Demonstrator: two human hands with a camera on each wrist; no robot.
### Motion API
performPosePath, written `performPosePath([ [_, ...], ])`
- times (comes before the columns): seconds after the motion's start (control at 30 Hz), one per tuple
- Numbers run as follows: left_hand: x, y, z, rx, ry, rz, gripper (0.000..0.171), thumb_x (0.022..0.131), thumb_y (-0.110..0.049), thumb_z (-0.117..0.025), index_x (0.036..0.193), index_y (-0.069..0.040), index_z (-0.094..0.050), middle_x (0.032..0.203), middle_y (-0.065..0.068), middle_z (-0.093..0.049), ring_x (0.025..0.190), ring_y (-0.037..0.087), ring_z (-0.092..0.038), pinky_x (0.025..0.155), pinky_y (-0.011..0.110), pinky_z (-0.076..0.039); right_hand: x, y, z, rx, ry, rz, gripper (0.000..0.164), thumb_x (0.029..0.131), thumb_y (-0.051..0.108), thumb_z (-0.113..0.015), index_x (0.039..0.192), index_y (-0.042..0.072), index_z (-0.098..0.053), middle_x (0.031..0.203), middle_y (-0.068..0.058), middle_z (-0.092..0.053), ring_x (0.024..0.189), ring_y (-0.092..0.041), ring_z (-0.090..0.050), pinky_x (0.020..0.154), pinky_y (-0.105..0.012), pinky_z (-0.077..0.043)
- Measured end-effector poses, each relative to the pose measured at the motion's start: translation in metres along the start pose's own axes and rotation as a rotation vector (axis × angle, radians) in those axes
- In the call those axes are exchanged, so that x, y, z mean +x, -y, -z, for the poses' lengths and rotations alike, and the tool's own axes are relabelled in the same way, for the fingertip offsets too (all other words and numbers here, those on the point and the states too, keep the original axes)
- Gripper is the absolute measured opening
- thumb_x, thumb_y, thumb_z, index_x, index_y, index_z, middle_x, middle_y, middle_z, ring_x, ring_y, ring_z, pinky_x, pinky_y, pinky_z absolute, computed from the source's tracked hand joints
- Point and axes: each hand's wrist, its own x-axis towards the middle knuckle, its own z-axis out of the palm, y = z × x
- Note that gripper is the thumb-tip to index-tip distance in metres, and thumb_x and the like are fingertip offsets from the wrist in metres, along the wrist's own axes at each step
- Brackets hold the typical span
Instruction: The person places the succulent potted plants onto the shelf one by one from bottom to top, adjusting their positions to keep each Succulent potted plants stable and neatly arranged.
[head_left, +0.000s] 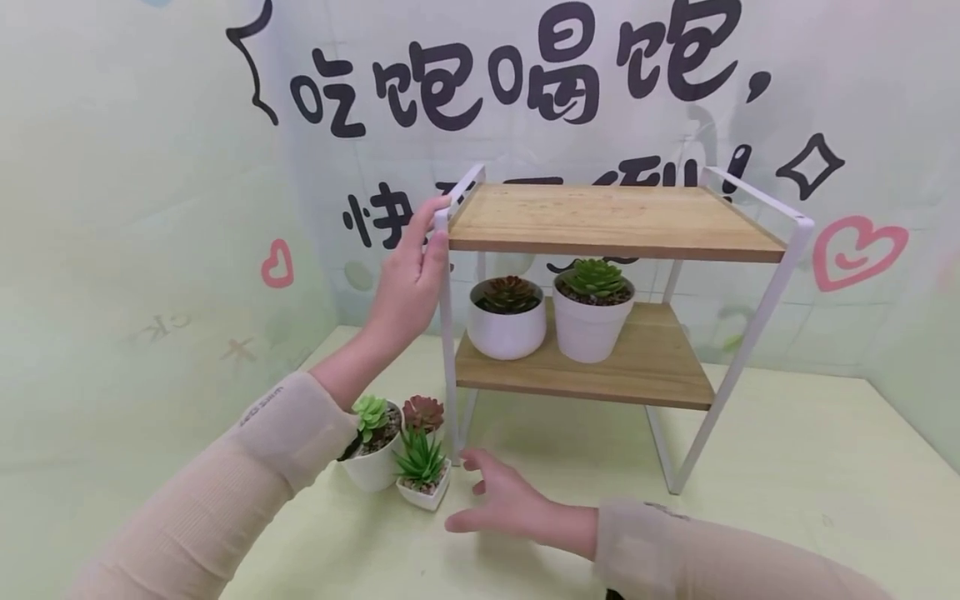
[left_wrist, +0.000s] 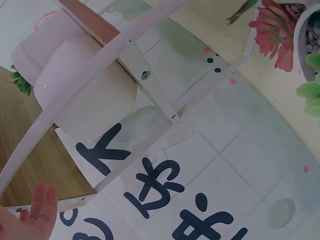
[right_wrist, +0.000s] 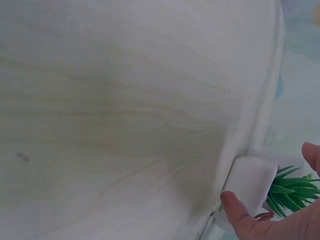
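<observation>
The left arm [head_left: 225,492] stretches upward, the left grip [head_left: 408,283] unclenched, straight fingers resting against a corner of the rack [head_left: 600,217]. Low over the table [head_left: 810,467], the right grip [head_left: 510,500] is released, thumb and fingers parted, the spiky succulent [head_left: 422,467] just left of it.

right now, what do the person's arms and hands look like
The left hand and right hand are ungloved. The sleeves are beige with wide cuffs; small dark lettering marks the left cuff, and something black shows at its edge.
</observation>
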Motion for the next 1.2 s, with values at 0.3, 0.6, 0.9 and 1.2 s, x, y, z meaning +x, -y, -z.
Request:
performPosePath([
  [0.3, 0.000, -0.001, 0.000, -0.004, -0.004, -0.009, 0.035, 0.100, -0.026, -0.035, 0.134, -0.020, -0.037, 0.124, 0.012, -0.050, 0.078, 0.025, -0.056, 0.071, 0.040, -0.047, 0.028, 0.001, -0.022, -0.178, -0.055, 0.016, 0.084, 0.064, 0.020, -0.081, 0.129, -0.009, -0.038, 0.124, -0.022, -0.051, 0.113, -0.034, -0.051, 0.095, -0.042, -0.041],
  [0.6, 0.001, -0.001, -0.002, -0.006, -0.008, -0.017, 0.035, 0.100, -0.025, -0.035, 0.135, -0.019, -0.037, 0.125, 0.013, -0.050, 0.079, 0.027, -0.056, 0.072, 0.041, -0.047, 0.039, 0.001, -0.023, -0.243, -0.098, -0.035, 0.076, 0.063, 0.029, -0.081, 0.122, -0.003, -0.046, 0.116, -0.016, -0.057, 0.104, -0.029, -0.056, 0.088, -0.039, -0.045],
  [0.9, 0.000, -0.002, -0.002, -0.007, -0.012, -0.001, 0.035, 0.100, -0.026, -0.034, 0.134, -0.021, -0.037, 0.123, 0.013, -0.050, 0.078, 0.026, -0.056, 0.071, 0.040, -0.047, 0.041, 0.003, -0.027, -0.268, -0.108, -0.065, 0.068, 0.063, 0.027, -0.081, 0.116, -0.001, -0.049, 0.106, -0.013, -0.060, 0.095, -0.027, -0.057, 0.082, -0.038, -0.048],
  [1.2, 0.000, -0.003, -0.001, -0.002, -0.010, 0.003, 0.035, 0.100, -0.027, -0.034, 0.134, -0.021, -0.037, 0.117, 0.014, -0.053, 0.078, 0.025, -0.056, 0.070, 0.039, -0.047, 0.038, -0.003, -0.025, -0.191, -0.087, 0.000, 0.065, 0.063, 0.019, -0.081, 0.117, 0.002, -0.050, 0.108, -0.009, -0.060, 0.100, -0.025, -0.057, 0.087, -0.037, -0.046],
])
